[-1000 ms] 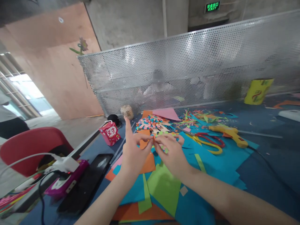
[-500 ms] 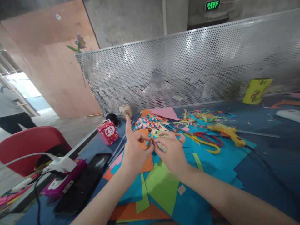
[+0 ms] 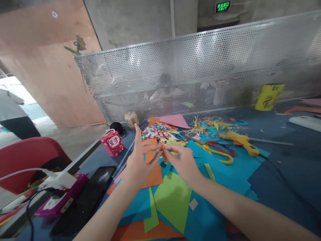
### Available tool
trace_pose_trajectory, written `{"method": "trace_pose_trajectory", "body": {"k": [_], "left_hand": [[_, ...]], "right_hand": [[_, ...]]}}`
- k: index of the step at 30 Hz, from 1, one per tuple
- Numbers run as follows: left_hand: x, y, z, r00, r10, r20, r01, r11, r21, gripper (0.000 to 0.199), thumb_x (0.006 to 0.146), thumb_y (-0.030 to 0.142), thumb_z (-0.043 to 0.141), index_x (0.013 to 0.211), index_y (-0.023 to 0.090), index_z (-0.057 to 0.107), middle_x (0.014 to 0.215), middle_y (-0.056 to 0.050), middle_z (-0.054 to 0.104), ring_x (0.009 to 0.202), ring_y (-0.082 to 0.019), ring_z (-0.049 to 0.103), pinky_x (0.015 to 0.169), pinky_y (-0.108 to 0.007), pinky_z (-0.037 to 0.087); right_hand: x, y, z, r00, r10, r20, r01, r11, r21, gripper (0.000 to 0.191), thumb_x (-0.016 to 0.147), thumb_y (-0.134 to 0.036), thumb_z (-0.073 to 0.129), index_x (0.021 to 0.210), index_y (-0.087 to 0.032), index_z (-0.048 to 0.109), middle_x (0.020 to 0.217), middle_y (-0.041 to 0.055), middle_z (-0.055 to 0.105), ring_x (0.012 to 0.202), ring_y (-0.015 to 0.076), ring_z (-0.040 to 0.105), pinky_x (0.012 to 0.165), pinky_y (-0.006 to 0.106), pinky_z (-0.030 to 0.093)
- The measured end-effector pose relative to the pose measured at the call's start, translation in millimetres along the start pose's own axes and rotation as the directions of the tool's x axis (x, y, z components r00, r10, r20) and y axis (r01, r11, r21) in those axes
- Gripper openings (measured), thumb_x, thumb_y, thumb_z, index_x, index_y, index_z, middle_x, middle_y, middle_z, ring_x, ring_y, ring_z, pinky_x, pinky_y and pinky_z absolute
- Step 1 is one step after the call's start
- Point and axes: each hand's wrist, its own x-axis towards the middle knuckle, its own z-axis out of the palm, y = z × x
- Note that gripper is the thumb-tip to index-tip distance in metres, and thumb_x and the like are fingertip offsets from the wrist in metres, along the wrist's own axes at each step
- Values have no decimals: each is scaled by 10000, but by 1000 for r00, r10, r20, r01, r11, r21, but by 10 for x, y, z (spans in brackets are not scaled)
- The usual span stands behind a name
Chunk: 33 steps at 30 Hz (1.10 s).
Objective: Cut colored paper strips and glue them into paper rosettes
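Between my two hands is a small orange paper strip [image 3: 163, 146], pinched from both sides above the table. My left hand [image 3: 140, 160] holds its left side between thumb and a finger, with another finger pointing up. My right hand [image 3: 182, 160] pinches the strip's other side with closed fingertips. Beneath and around them lie coloured sheets: a green sheet [image 3: 173, 201], an orange sheet [image 3: 153, 174] and blue paper [image 3: 208, 211]. Just beyond my fingers sits a pile of small fringed paper pieces [image 3: 160, 130] in pink, blue and orange.
On the right lie scissors [image 3: 220, 152] with red and yellow handles, a yellow glue gun [image 3: 240, 142] and a yellow container [image 3: 269, 97]. At left are a red box [image 3: 112, 144], a black phone [image 3: 87, 197] and a purple power strip [image 3: 60, 197]. A perforated metal screen [image 3: 200, 70] stands behind.
My hands stay pinched together at nearly the same spot, with my fingers slightly rearranged. More of the orange strip shows between and below the fingertips. The whole view has shifted slightly.
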Motion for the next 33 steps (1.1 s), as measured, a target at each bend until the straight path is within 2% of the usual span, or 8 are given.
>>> {"method": "trace_pose_trajectory", "body": {"k": [5, 9, 16, 21, 26, 29, 33], "left_hand": [[0, -17, 9, 999, -11, 37, 13, 998, -57, 917, 730, 199, 616, 1394, 170, -15, 758, 7, 699, 832, -175, 643, 775, -339, 506], [-2, -23, 2, 998, -49, 26, 51, 996, -72, 891, 729, 205, 617, 1395, 187, 26, 748, 9, 696, 818, -178, 649, 738, -322, 520], [-22, -3, 16, 1000, 5, -17, -6, 999, -46, 884, 733, 174, 609, 1393, 185, 20, 718, 31, 692, 792, -153, 642, 747, -304, 516], [-3, 38, 3, 992, -128, 6, 128, 985, -117, 937, 732, 194, 614, 1396, 164, -47, 731, 20, 700, 794, -161, 642, 743, -307, 513], [18, 53, -9, 985, -170, 23, 171, 971, -167, 999, 705, 202, 641, 1389, 156, -86, 698, 30, 698, 741, -154, 645, 703, -299, 517], [-6, 64, 0, 990, -141, -24, 139, 987, -83, 995, 691, 189, 652, 1394, 166, -52, 662, 40, 681, 699, -158, 641, 656, -289, 514], [-58, 55, 50, 998, 31, -62, -31, 1000, 0, 953, 714, 153, 619, 1392, 160, -50, 681, 23, 671, 747, -171, 636, 691, -312, 509]], "right_hand": [[-20, -23, -18, 998, -56, 21, 58, 994, -90, 121, 771, -186, 563, 755, -253, 663, 810, -25, 695, 814, 175, 610, 751, 323, 334], [-15, -26, -49, 993, -101, 64, 112, 974, -195, 137, 787, -178, 559, 776, -274, 657, 825, -44, 688, 851, 169, 590, 762, 334, 270], [-6, -28, -38, 994, -85, 61, 95, 980, -176, 124, 774, -176, 568, 749, -259, 657, 772, -37, 691, 800, 163, 598, 745, 337, 254], [-13, -23, -56, 990, -121, 75, 134, 970, -204, 132, 791, -192, 556, 759, -264, 661, 794, -37, 693, 832, 165, 587, 768, 338, 248], [-35, 2, -60, 986, -150, 76, 163, 965, -207, 136, 798, -189, 552, 763, -267, 657, 777, -35, 683, 832, 159, 577, 789, 342, 226], [-42, -13, -55, 986, -134, 97, 152, 967, -205, 131, 798, -188, 556, 766, -267, 656, 778, -38, 681, 837, 163, 573, 802, 360, 196], [-51, -43, -54, 984, -132, 119, 156, 961, -229, 162, 790, -155, 546, 713, -246, 654, 744, -28, 671, 823, 165, 572, 805, 372, 187]]}}
